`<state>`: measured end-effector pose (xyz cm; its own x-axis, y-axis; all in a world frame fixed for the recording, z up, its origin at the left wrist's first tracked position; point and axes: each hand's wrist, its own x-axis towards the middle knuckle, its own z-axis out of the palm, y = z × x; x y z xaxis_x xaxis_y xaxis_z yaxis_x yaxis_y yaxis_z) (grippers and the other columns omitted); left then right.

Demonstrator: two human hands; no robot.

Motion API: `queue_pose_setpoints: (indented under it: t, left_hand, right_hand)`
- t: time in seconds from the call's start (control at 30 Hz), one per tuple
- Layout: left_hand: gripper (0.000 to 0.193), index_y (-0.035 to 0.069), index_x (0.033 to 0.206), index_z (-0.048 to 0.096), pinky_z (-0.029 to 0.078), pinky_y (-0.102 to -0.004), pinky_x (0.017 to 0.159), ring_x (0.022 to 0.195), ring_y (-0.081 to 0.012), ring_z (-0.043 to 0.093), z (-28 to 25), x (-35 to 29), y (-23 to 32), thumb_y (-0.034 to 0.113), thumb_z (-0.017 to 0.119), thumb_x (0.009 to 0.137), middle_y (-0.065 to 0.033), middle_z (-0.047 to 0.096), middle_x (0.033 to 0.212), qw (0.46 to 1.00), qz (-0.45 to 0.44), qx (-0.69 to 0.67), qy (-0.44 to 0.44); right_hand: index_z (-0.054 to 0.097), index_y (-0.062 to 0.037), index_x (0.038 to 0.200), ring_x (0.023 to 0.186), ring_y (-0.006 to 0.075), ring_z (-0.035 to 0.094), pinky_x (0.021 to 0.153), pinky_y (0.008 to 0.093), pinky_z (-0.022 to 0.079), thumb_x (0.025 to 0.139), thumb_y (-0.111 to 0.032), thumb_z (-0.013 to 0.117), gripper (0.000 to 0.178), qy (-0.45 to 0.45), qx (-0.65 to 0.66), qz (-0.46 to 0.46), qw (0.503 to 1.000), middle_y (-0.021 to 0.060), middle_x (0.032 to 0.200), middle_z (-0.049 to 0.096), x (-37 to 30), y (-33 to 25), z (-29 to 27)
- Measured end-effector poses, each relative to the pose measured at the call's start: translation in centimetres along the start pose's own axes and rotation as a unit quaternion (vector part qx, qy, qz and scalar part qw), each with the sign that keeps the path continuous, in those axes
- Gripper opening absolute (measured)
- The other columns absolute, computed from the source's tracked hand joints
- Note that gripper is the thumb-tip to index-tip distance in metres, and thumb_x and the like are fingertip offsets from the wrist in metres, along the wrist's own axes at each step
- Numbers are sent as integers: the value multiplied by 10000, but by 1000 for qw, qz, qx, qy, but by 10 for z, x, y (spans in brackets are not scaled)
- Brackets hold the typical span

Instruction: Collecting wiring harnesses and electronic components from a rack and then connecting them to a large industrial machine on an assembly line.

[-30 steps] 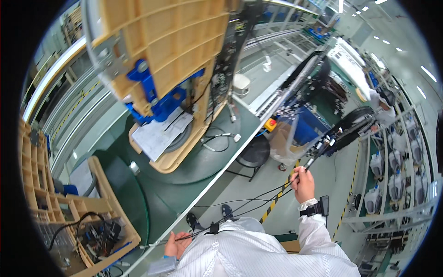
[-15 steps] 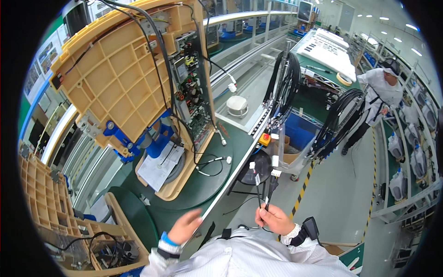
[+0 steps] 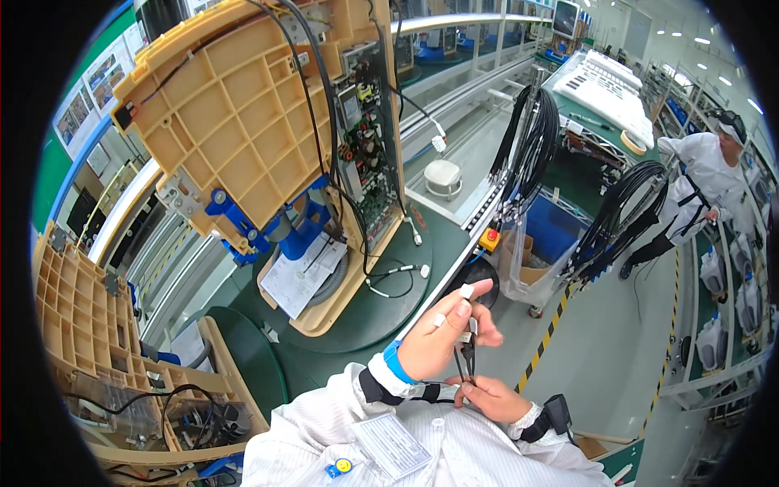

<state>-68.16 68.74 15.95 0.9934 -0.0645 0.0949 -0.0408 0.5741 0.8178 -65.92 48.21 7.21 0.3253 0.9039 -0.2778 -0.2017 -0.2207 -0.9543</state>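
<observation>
In front of my body, my right hand [image 3: 497, 399] pinches a pair of thin black cables [image 3: 468, 361]. Just above it, my left hand [image 3: 434, 345] has its fingers curled round the upper ends of these cables. A white connector [image 3: 466, 290] shows at the left fingertips; part of the cable ends is hidden behind the fingers. To the left, a large tan ribbed panel [image 3: 231, 122] stands tilted on a blue bracket [image 3: 299, 239], with a green circuit board [image 3: 369, 154] along its right side. Loose cable plugs [image 3: 424, 271] lie on the green turntable [image 3: 389, 304] beneath it.
Bundles of black cables [image 3: 531, 134] hang on a rack to the right, above a clear plastic-lined bin [image 3: 519, 272]. A red stop button [image 3: 489, 236] sits at the bench edge. A co-worker [image 3: 706, 178] stands by the shelves at far right. A second tan panel [image 3: 85, 308] stands at left.
My left hand has moved right from beside the bench edge and closed round the upper cable ends. My right hand still holds the cables, lower down. The view has shifted slightly left.
</observation>
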Motion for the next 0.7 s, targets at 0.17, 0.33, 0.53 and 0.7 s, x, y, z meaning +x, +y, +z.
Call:
queue_pose_setpoints:
  t: [0.17, 0.33, 0.53, 0.7]
  left_hand:
    - [399, -42, 1266, 465, 538, -434, 876, 866, -213, 606, -17, -8, -11, 281, 370, 1051, -89, 528, 885, 998, 38, 45, 19]
    - [280, -1, 995, 513, 531, -495, 917, 838, -211, 609, -36, -16, -13, 253, 407, 1046, -83, 533, 796, 973, 48, -78, 214]
    - [395, -51, 1312, 473, 484, -386, 981, 1101, -222, 569, -24, -37, -27, 234, 400, 1050, -130, 579, 1206, 987, 5, 105, 123]
    - [468, -38, 1426, 368, 476, -357, 967, 1135, -202, 561, -24, -48, -23, 241, 397, 1051, -131, 556, 1284, 996, 12, 46, 75]
  right_hand:
    - [441, -10, 1406, 1067, 164, 561, 989, 296, 396, 1029, -185, 419, 416, 29, -128, -67, 989, 85, 1262, 581, -1, 24, -9]
    - [407, -44, 1444, 849, 124, 562, 817, 257, 454, 1027, -169, 416, 435, 171, -116, -62, 977, 90, 1247, 578, -10, -5, -2]
    - [472, -23, 1362, 700, 95, 484, 667, 258, 443, 1033, -185, 409, 372, 108, -133, -53, 984, 30, 905, 502, 24, -23, 16]
    - [490, 1, 1324, 799, 130, 525, 764, 291, 455, 1022, -168, 416, 354, 70, -73, -33, 994, 70, 1014, 555, 29, -2, 15]
